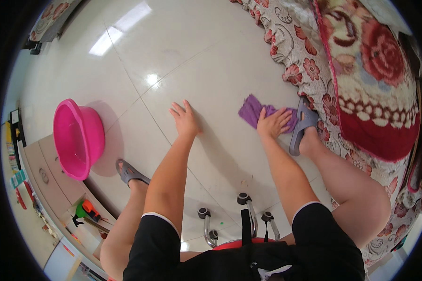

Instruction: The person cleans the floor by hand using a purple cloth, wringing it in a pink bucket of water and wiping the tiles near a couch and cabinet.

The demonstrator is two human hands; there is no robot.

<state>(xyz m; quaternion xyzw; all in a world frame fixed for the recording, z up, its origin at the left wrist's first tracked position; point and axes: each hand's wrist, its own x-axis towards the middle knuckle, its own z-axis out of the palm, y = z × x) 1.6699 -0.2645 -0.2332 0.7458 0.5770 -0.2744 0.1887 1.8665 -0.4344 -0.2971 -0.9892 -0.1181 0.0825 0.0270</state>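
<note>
My right hand (pixel 273 123) lies flat over a crumpled purple cloth (pixel 250 111) and holds it down on the glossy tiled floor (pixel 211 73). Part of the cloth is hidden under the palm, and its right end lies close beside the grey slipper (pixel 297 130) on my right foot. Off to the left, my left hand (pixel 186 121) is spread with nothing in it; it is at or just above the floor, and I cannot tell whether it touches.
A pink plastic basin (pixel 98 130) stands at the left by a low cabinet (pixel 49 165). Flowered, ruffled fabric (pixel 311 68) and a patterned blanket (pixel 376 133) hang along the right. Close below me are a stool's chrome legs (pixel 252 214). A green spray bottle (pixel 80 210) sits on a cabinet shelf.
</note>
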